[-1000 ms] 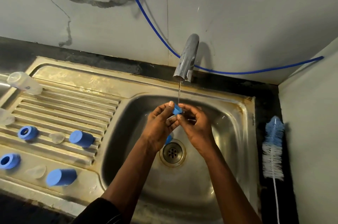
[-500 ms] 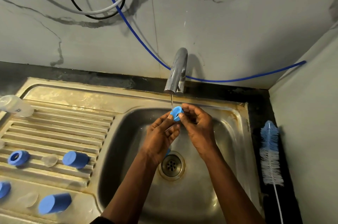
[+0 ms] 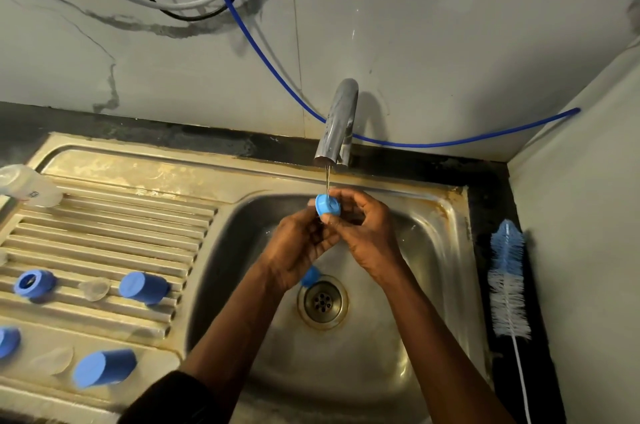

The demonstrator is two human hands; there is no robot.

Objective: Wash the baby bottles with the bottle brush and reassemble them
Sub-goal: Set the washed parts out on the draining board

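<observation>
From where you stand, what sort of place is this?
Probably a home kitchen's washing-up corner: a steel sink with a ribbed drainboard, a running tap against marble-look wall tiles, and a bottle brush lying on the dark counter.

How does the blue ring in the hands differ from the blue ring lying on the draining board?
The held ring is gripped between the left hand and right hand above the sink; the draining-board ring lies untouched on the ridges. The held ring sits under the thin stream from the tap; the draining-board ring is far to its left, out of the water. Both are blue round collars with a central opening.
</observation>
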